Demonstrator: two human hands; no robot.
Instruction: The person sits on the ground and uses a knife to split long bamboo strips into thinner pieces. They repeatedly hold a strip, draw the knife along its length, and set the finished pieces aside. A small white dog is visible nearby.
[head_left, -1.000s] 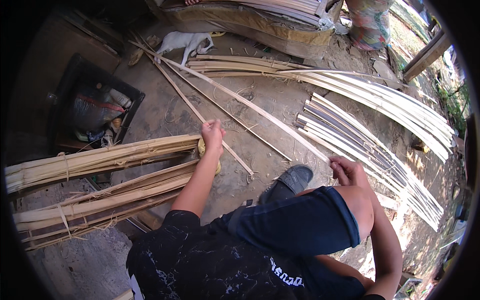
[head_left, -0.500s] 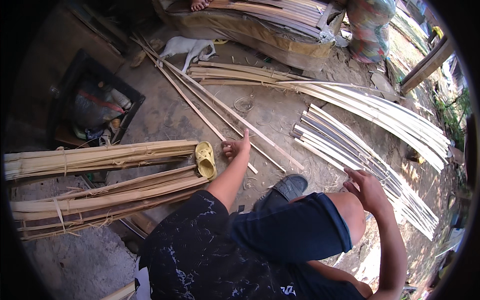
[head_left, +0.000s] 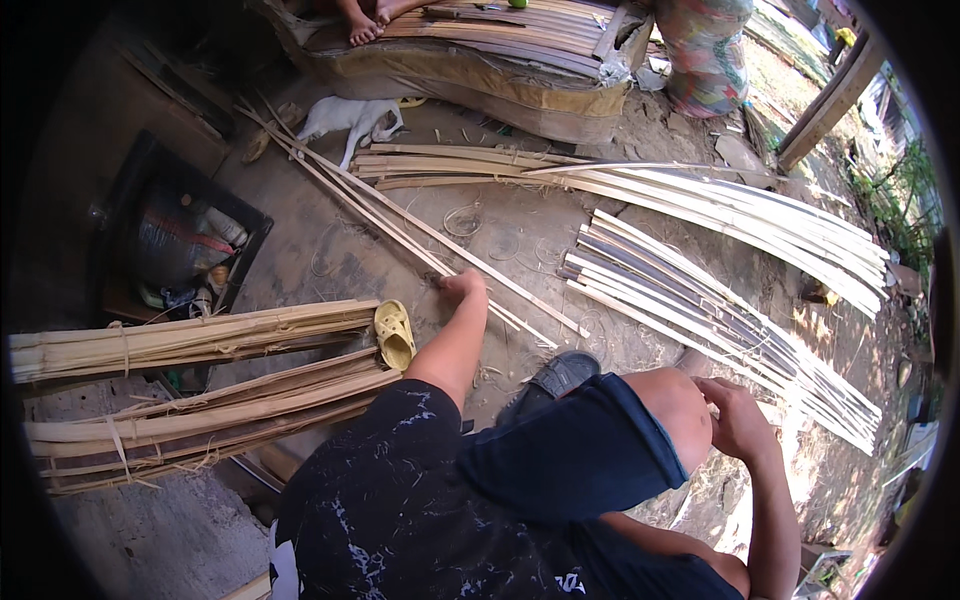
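Observation:
Long, thin bamboo strips (head_left: 390, 231) lie slantwise over the floor, their far ends near a white animal. My left hand (head_left: 465, 286) reaches down to them, its fingers curled round the middle of two strips that lie close together. Another strip (head_left: 535, 299) runs apart on the right of that hand. Beside my bent knee, my right hand (head_left: 738, 418) is held with loosely bent fingers, some hidden behind the knee. Nothing shows in it.
Tied bamboo bundles (head_left: 200, 340) lie at left, a yellow clog (head_left: 394, 335) against their ends. Split strips (head_left: 720, 310) and longer ones (head_left: 740, 215) spread at right. A white animal (head_left: 345, 120) lies near a worn couch (head_left: 460, 85), where another person's feet (head_left: 365, 28) rest.
My left hand has lowered onto the strips, and two that lay apart are now together. My right hand has moved against the knee. The view has shifted slightly; more of the other person's feet shows.

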